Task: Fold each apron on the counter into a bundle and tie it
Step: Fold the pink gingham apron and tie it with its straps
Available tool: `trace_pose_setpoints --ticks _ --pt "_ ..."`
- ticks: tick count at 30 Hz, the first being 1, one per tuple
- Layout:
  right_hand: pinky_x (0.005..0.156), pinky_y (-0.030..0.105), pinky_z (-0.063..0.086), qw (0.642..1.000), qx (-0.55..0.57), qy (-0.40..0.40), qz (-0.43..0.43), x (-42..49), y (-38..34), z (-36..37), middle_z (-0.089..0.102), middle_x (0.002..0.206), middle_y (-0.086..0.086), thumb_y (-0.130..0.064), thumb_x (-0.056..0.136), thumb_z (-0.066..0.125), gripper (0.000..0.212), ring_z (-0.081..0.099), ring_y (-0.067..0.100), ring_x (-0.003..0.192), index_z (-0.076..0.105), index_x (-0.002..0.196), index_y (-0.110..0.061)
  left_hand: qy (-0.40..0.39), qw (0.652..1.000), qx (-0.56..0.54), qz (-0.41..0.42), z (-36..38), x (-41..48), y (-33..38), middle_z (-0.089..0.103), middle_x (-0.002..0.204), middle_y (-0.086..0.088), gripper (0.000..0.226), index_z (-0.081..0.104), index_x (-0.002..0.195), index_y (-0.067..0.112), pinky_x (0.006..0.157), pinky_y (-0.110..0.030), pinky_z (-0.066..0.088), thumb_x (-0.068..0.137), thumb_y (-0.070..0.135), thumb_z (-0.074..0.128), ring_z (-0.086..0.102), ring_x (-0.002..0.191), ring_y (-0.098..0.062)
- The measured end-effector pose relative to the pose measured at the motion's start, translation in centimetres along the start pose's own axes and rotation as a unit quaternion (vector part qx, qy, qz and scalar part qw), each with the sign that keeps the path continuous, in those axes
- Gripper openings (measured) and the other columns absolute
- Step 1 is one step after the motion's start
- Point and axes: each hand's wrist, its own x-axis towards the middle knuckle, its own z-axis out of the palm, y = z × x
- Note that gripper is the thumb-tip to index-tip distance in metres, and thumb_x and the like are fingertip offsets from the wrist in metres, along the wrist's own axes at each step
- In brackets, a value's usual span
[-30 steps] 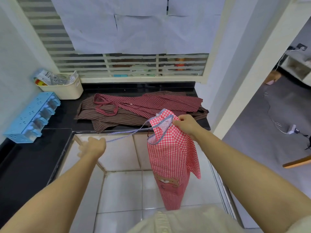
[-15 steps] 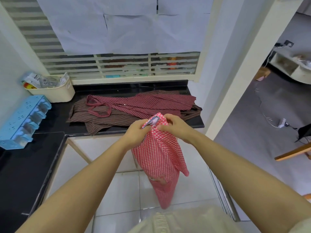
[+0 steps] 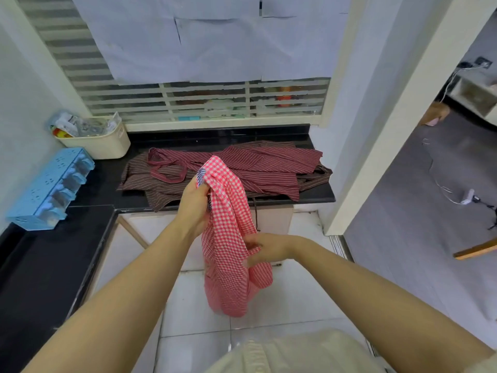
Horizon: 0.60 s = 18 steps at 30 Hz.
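Note:
A red-and-white checked apron (image 3: 228, 238) hangs in the air in front of the black counter (image 3: 107, 181). My left hand (image 3: 195, 208) grips its top end, where a blue striped strap shows by the thumb. Lower down, my right hand (image 3: 265, 250) pinches the apron's right edge about halfway along, and the cloth below bunches and hangs toward the floor. Two striped aprons lie spread on the counter behind: a maroon apron (image 3: 258, 165) on top of a brown apron (image 3: 150, 184).
A cream basket (image 3: 105, 145) of packets stands at the counter's back left. A blue plastic rack (image 3: 51, 187) lies along the left wall. White tiled floor (image 3: 188, 305) is below, a doorway to a grey-floored room (image 3: 416, 211) on the right.
The strap was drawn in and my left hand took over the apron's top. My right hand let go of the top and slid down to pinch the apron's middle edge.

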Motion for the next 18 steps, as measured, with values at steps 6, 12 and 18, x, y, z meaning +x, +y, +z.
trace_pose_setpoints --ticks 6,12,18 --pt "0.101 0.041 0.049 0.99 0.077 0.108 -0.049 0.4 -0.5 1.1 0.069 0.103 -0.004 -0.024 0.091 0.066 0.013 0.064 0.013 0.1 0.071 0.101 -0.017 -0.003 0.999 -0.034 0.016 -0.4 0.0 0.2 0.067 0.082 -0.003 0.018 0.061 0.106 0.006 0.066 -0.031 0.058 0.102 0.013 0.045 0.065 0.073 -0.015" --pt "0.084 0.03 0.053 0.969 0.147 0.193 -0.051 -0.2 -0.6 1.0 0.065 0.094 0.0 -0.023 0.092 0.065 0.008 0.064 0.016 0.089 0.062 0.096 -0.016 0.019 0.996 -0.078 0.025 -0.9 -0.1 -0.2 0.066 0.086 -0.004 0.019 0.063 0.102 0.009 0.08 -0.037 0.054 0.102 0.013 0.045 0.063 0.078 -0.016" --pt "0.094 0.036 0.051 0.964 0.154 0.217 -0.028 1.0 -1.6 2.3 0.062 0.117 0.001 -0.041 0.08 0.077 0.048 0.061 0.019 0.105 0.06 0.118 -0.017 0.017 0.995 -0.093 0.039 -0.1 0.0 0.0 0.066 0.082 -0.002 0.021 0.063 0.099 0.01 0.077 -0.034 0.054 0.102 0.012 0.043 0.063 0.076 -0.015"
